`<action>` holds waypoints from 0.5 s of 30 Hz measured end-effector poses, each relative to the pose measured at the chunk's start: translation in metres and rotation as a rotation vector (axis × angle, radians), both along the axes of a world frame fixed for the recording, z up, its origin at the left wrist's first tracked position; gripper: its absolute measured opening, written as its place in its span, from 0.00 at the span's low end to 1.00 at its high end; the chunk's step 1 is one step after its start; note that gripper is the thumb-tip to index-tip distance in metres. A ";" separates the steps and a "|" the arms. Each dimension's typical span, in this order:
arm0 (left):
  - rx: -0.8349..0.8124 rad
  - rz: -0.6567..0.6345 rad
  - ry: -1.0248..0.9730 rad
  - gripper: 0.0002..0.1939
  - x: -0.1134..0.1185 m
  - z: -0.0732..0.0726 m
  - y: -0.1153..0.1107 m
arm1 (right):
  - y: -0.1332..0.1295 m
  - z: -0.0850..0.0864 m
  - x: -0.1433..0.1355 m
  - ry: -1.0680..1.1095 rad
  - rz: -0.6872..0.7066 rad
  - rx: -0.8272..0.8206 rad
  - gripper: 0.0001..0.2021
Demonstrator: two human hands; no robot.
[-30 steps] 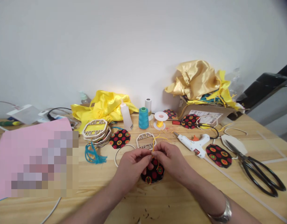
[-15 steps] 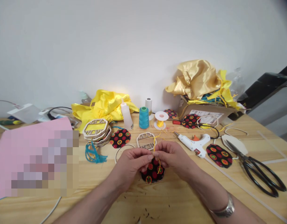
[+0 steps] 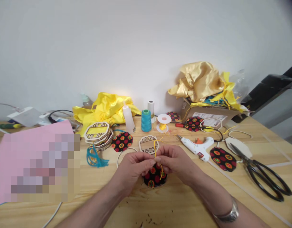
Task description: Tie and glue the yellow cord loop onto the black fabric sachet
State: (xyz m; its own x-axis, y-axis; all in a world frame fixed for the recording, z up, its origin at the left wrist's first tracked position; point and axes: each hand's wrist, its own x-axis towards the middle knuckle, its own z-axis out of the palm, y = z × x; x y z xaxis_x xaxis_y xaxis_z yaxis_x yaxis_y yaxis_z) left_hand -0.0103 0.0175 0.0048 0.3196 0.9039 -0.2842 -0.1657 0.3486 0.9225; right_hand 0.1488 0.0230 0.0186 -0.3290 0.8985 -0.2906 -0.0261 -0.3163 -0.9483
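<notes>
My left hand [image 3: 133,169] and my right hand [image 3: 175,161] meet over the wooden table [image 3: 174,209], fingertips together. Between them they pinch a thin yellow cord [image 3: 156,148] that loops upward and also hangs down across a black fabric disc with red and yellow dots [image 3: 155,179]. The disc sits just under my fingers; whether it rests on the table or is held I cannot tell. The cord runs back toward a small white spool of yellow cord [image 3: 163,122].
A wooden lattice frame [image 3: 148,143] lies just beyond my hands, a stack of such frames [image 3: 97,134] and a teal tassel [image 3: 95,158] to the left. A glue gun [image 3: 195,146], another dotted disc [image 3: 223,158] and black scissors [image 3: 264,175] lie right. Pink sheet [image 3: 29,148] left.
The yellow cord now forms a small upright loop above my fingertips. My hands have stayed in nearly the same place, fingers shifting slightly.
</notes>
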 end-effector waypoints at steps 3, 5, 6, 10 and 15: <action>0.013 0.052 0.026 0.05 0.000 -0.001 0.000 | 0.001 0.002 0.001 -0.040 0.004 0.015 0.05; 0.032 0.093 0.043 0.05 -0.001 0.000 0.001 | 0.001 0.004 0.003 -0.141 0.015 0.078 0.05; 0.041 0.110 0.051 0.05 -0.001 0.000 0.001 | 0.002 0.005 0.004 -0.206 0.023 0.131 0.05; 0.063 0.171 0.101 0.05 -0.001 0.005 0.002 | 0.003 0.006 0.008 -0.383 0.015 0.347 0.05; 0.048 0.239 0.141 0.05 0.001 0.008 0.003 | -0.007 0.007 0.003 -0.450 -0.071 0.453 0.08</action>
State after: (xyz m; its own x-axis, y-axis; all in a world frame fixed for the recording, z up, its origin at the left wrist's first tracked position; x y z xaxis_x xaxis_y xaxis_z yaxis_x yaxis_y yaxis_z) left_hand -0.0095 0.0201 0.0125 0.0559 0.9623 -0.2661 -0.1072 0.2708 0.9567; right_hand 0.1516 0.0157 0.0260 -0.1985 0.9797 0.0271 0.3998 0.1062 -0.9104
